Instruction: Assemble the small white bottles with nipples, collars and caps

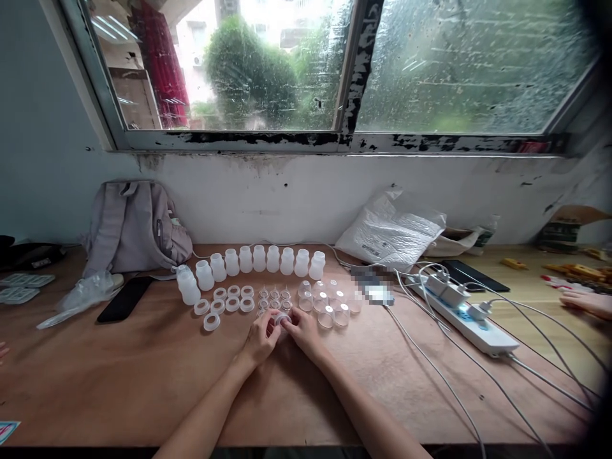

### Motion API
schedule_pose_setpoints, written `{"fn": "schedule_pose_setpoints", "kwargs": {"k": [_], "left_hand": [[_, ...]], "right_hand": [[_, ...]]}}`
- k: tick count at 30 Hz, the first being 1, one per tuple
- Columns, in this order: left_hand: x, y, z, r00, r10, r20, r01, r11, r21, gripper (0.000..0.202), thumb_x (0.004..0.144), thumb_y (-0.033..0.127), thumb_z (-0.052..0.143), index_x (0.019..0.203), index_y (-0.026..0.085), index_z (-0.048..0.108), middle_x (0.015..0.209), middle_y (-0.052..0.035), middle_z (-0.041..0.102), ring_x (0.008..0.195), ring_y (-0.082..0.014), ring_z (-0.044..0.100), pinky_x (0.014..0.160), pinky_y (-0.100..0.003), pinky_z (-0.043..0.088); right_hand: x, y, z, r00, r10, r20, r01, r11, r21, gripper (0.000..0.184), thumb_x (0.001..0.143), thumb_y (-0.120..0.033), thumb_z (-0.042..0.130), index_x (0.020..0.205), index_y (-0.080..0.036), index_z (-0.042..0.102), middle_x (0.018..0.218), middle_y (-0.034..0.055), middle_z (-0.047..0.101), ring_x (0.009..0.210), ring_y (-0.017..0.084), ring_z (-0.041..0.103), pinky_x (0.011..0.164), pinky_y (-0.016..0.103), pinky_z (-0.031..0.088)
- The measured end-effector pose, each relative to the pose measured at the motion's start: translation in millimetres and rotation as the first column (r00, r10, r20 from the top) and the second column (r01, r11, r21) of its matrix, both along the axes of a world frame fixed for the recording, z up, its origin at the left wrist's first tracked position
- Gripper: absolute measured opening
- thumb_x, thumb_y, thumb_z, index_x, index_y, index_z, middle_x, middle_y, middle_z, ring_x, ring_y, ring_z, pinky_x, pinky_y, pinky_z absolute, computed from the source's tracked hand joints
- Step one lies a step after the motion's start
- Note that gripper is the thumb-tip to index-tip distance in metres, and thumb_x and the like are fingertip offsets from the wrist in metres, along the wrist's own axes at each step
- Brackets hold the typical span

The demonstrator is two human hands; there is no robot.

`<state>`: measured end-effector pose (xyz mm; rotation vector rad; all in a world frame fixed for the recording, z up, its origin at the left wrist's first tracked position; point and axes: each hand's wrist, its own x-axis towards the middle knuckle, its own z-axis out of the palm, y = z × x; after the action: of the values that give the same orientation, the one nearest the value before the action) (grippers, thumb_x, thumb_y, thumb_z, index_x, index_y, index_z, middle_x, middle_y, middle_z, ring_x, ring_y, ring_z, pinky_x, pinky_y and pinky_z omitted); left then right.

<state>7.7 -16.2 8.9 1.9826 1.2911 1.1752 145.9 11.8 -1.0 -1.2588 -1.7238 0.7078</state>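
My left hand [262,336] and my right hand [304,330] meet at the middle of the table, fingers pinched on a small whitish collar ring [281,318]. My fingers partly hide it, and whether a nipple sits in it I cannot tell. Just beyond my hands stand several clear bottle nipples [274,295]. To their left lie several white collar rings [233,303]. Several clear dome caps [326,316] are grouped on the right. Behind these, an arc of frosted small bottles [259,258] stands upright, open at the top.
On the wooden table [143,382] a dark phone [125,299] and a plastic bag [83,296] lie left, before a grey backpack [136,223]. At right are a power strip [463,315] with trailing cables and a silvery bag [394,229]. Another person's hand [586,301] shows far right.
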Motion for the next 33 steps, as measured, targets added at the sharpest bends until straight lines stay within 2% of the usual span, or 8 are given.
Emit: {"fn": "schedule_pose_setpoints", "kwargs": {"k": [5, 13, 17, 22, 25, 28, 30, 33], "left_hand": [[0.3, -2.2, -2.9, 0.998, 0.018, -0.066, -0.015, 0.998, 0.058, 0.020, 0.074, 0.016, 0.044, 0.093, 0.019, 0.050, 0.078, -0.0021, 0.057, 0.064, -0.0135, 0.053, 0.063, -0.026, 0.044], [1.4, -4.3, -6.0, 0.992, -0.014, -0.127, 0.025, 0.996, 0.083, 0.023, 0.075, 0.017, 0.043, 0.097, 0.020, 0.049, 0.074, -0.0013, 0.057, 0.066, -0.0144, 0.054, 0.064, -0.026, 0.043], [1.7, -2.7, -8.3, 0.988, 0.038, -0.152, -0.027, 0.997, 0.071, 0.021, 0.077, 0.018, 0.042, 0.095, 0.021, 0.051, 0.077, -0.0014, 0.058, 0.067, -0.0144, 0.055, 0.065, -0.026, 0.043], [-0.2, 1.4, -11.2, 0.971, 0.158, -0.182, -0.149, 0.987, 0.058, 0.019, 0.079, 0.019, 0.039, 0.093, 0.021, 0.053, 0.081, -0.0029, 0.061, 0.072, -0.0163, 0.057, 0.067, -0.027, 0.043], [-2.4, 3.2, -12.7, 0.970, 0.155, -0.187, -0.146, 0.987, 0.061, 0.019, 0.080, 0.020, 0.040, 0.093, 0.020, 0.053, 0.082, -0.0037, 0.062, 0.074, -0.0172, 0.058, 0.068, -0.028, 0.043], [-3.3, 3.8, -13.2, 0.979, 0.137, -0.148, -0.128, 0.990, 0.066, 0.020, 0.080, 0.021, 0.040, 0.094, 0.021, 0.053, 0.084, -0.0040, 0.063, 0.076, -0.0177, 0.059, 0.069, -0.028, 0.044], [-3.3, 4.1, -12.3, 0.988, 0.143, -0.063, -0.139, 0.989, 0.055, 0.021, 0.082, 0.023, 0.038, 0.097, 0.021, 0.052, 0.085, -0.0041, 0.063, 0.075, -0.0175, 0.059, 0.070, -0.028, 0.044], [-3.6, 4.7, -10.1, 0.988, 0.127, 0.086, -0.122, 0.991, -0.060, 0.026, 0.086, 0.029, 0.032, 0.103, 0.019, 0.048, 0.063, 0.0002, 0.059, 0.051, -0.0140, 0.057, 0.056, -0.025, 0.044]], "right_hand": [[-0.2, 1.6, -3.1, 0.999, -0.014, 0.042, 0.013, 1.000, 0.018, 0.021, 0.065, -0.025, 0.049, 0.051, -0.019, 0.036, 0.047, -0.0053, 0.038, 0.047, 0.009, 0.035, 0.045, 0.020, 0.026], [-0.3, 2.5, -5.6, 0.994, -0.054, 0.092, 0.049, 0.997, 0.055, 0.021, 0.061, -0.021, 0.045, 0.048, -0.020, 0.029, 0.044, -0.0061, 0.033, 0.045, 0.008, 0.031, 0.044, 0.020, 0.023], [-0.9, -0.4, -5.1, 0.993, -0.039, 0.110, 0.031, 0.997, 0.077, 0.021, 0.063, -0.022, 0.046, 0.048, -0.019, 0.032, 0.044, -0.0059, 0.034, 0.044, 0.008, 0.031, 0.043, 0.020, 0.023], [-3.8, -6.2, -6.2, 0.989, 0.022, 0.145, -0.041, 0.991, 0.131, 0.023, 0.071, -0.025, 0.045, 0.051, -0.019, 0.036, 0.047, -0.0047, 0.038, 0.045, 0.008, 0.034, 0.044, 0.021, 0.024], [-4.7, -8.4, -6.6, 0.990, 0.015, 0.144, -0.033, 0.992, 0.125, 0.024, 0.073, -0.024, 0.043, 0.051, -0.019, 0.035, 0.047, -0.0043, 0.038, 0.044, 0.008, 0.034, 0.045, 0.022, 0.025], [-3.2, -10.3, -4.5, 0.994, 0.044, 0.101, -0.056, 0.990, 0.127, 0.027, 0.075, -0.026, 0.044, 0.051, -0.019, 0.036, 0.047, -0.0042, 0.038, 0.045, 0.009, 0.035, 0.045, 0.021, 0.027], [-1.8, -11.8, -2.2, 0.995, 0.095, 0.019, -0.096, 0.991, 0.097, 0.026, 0.079, -0.032, 0.042, 0.057, -0.019, 0.041, 0.051, -0.0038, 0.041, 0.046, 0.009, 0.038, 0.045, 0.021, 0.030], [-0.8, -12.7, 0.2, 0.979, 0.108, -0.171, -0.112, 0.994, -0.013, 0.024, 0.084, -0.040, 0.034, 0.083, -0.021, 0.048, 0.059, -0.0038, 0.047, 0.043, 0.008, 0.041, 0.042, 0.020, 0.034]]}}
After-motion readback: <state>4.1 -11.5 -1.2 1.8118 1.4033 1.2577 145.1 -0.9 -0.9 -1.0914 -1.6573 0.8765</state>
